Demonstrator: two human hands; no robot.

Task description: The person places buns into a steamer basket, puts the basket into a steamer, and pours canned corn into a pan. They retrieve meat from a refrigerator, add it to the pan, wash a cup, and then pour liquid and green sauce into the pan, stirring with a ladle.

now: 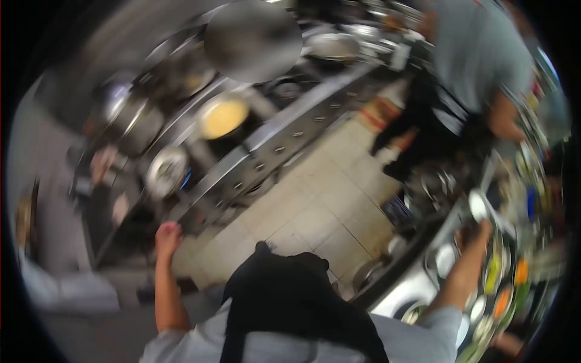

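My left hand (168,238) hangs at the lower left, near the end of the stove, with its fingers curled in and nothing sticking out of them. On the right, my right arm stretches over the counter of food containers. My right hand (478,235) is smeared by motion, just below a white oval dish (479,205), and its fingers do not show clearly. Around that arm are a white round container (446,260), a container with yellow food (493,272) and one with orange food (502,301).
Along the left runs a stove (266,145) bearing a pan of yellow food (224,118), a metal pot (167,172) and several other pots. A co-worker (478,54) stands at the upper right by the counter. Tiled floor (315,212) lies between stove and counter.
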